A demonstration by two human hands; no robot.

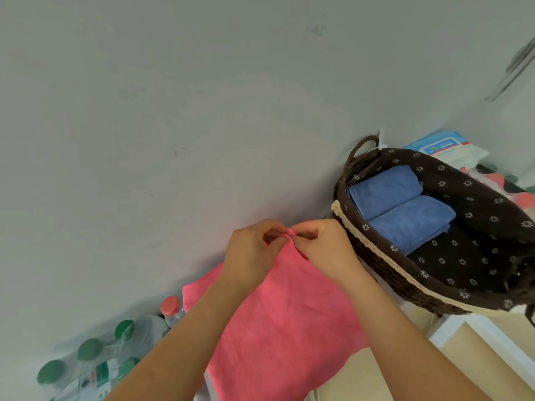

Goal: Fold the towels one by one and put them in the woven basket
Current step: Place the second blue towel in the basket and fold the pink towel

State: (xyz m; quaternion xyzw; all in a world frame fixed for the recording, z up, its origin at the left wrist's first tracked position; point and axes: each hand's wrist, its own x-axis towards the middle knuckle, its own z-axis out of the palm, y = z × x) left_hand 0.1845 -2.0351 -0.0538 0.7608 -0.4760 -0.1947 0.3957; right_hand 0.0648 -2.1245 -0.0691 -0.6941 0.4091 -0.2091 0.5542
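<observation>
The woven basket (385, 267) sits at 3 o'clock: blue towels (405, 209) fill its far half, near half free. The bottles (95, 354) crowd 8 o'clock; the wall (202, 111) closes 12 o'clock.

Both hands meet at the far edge of a pink towel (283, 322) that lies spread on the surface (376, 377). The left hand (252, 250) and right hand (324, 250) each pinch the cloth there with curled fingers, knuckles nearly touching. Just right of them stands a dark basket (399, 283) with a flowered lining and pale lace trim; two folded blue towels (411, 221) lie side by side in its far end. At lower left, against the grey wall (202, 111), stand green-capped bottles (89, 350) and a red-capped one (170, 306). A blue-and-white packet (445, 149) sits behind the basket
</observation>
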